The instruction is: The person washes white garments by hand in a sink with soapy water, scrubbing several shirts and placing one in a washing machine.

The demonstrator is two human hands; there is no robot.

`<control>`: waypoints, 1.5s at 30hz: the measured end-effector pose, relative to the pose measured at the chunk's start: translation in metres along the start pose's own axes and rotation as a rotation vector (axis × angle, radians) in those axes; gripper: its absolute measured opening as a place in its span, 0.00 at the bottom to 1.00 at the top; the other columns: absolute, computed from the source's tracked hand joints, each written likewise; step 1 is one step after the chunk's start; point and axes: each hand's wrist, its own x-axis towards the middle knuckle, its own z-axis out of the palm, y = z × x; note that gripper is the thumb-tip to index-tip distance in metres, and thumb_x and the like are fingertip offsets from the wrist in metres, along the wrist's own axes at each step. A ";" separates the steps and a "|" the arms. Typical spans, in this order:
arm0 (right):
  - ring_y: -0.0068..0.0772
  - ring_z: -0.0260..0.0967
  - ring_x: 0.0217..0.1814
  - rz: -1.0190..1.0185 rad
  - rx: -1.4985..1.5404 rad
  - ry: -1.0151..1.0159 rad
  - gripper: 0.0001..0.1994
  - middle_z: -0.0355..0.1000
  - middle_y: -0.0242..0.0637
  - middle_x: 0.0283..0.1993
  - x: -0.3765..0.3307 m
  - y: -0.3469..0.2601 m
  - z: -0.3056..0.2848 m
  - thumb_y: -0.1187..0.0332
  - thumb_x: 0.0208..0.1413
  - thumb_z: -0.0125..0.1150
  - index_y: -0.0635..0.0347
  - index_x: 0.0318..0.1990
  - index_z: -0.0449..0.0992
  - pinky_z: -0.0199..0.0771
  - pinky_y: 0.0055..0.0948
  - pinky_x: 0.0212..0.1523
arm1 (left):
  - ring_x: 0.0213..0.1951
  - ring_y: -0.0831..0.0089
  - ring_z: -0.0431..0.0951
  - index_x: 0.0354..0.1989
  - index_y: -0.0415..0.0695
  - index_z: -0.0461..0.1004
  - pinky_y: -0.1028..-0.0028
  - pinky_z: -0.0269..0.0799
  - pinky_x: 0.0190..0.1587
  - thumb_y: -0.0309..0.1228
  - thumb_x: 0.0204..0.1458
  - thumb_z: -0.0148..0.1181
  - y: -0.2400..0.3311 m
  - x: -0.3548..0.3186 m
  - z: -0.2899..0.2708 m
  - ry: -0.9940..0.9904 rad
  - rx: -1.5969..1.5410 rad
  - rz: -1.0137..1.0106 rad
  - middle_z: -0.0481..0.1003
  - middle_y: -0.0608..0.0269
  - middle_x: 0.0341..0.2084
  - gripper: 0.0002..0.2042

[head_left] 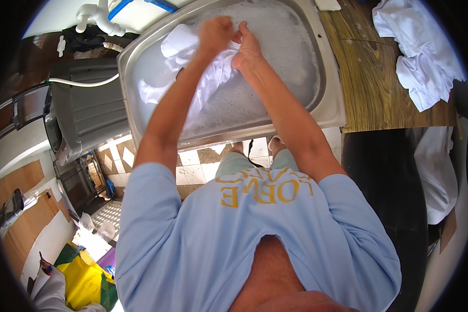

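Note:
A wet white cloth (213, 73) hangs from my hands and trails into soapy water in a metal sink basin (330, 67). My left hand (216, 35) is closed in a fist over the upper part of the cloth, slightly smeared by motion. Right beside it, my right hand (248, 46) grips the bunched cloth, thumb pointing up. More of the white fabric spreads to the left, partly under the water and partly behind my left forearm. Foam and bubbles float around it.
A wood-grain counter (361, 78) adjoins the sink on the right, with crumpled white cloths (421, 52) on it. A white tap (96, 20) stands at the upper left. Left of the sink sits a grey plastic tub-like appliance (88, 104) with a white hose (83, 82).

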 end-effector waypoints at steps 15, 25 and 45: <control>0.31 0.60 0.37 -0.120 -0.065 -0.292 0.18 0.61 0.31 0.33 0.044 0.002 -0.035 0.50 0.59 0.50 0.52 0.27 0.60 0.66 0.36 0.43 | 0.20 0.55 0.73 0.18 0.43 0.72 0.66 0.67 0.23 0.32 0.47 0.54 0.026 0.003 0.001 0.008 -0.149 0.082 0.70 0.52 0.14 0.09; 0.32 0.61 0.31 -0.060 0.015 -0.289 0.18 0.62 0.33 0.29 0.057 -0.010 -0.044 0.50 0.57 0.52 0.54 0.26 0.62 0.68 0.35 0.37 | 0.21 0.59 0.74 0.19 0.41 0.72 0.63 0.67 0.26 0.29 0.41 0.58 0.010 0.005 0.016 0.008 -0.165 0.077 0.71 0.53 0.16 0.05; 0.25 0.55 0.22 -0.162 -0.073 -0.223 0.22 0.56 0.26 0.15 0.041 -0.035 -0.012 0.49 0.54 0.57 0.49 0.17 0.60 0.62 0.27 0.29 | 0.16 0.87 0.49 0.08 0.46 0.56 0.78 0.44 0.17 0.44 0.49 0.63 -0.019 0.017 -0.022 -0.142 -0.748 -0.326 0.53 0.78 0.09 0.27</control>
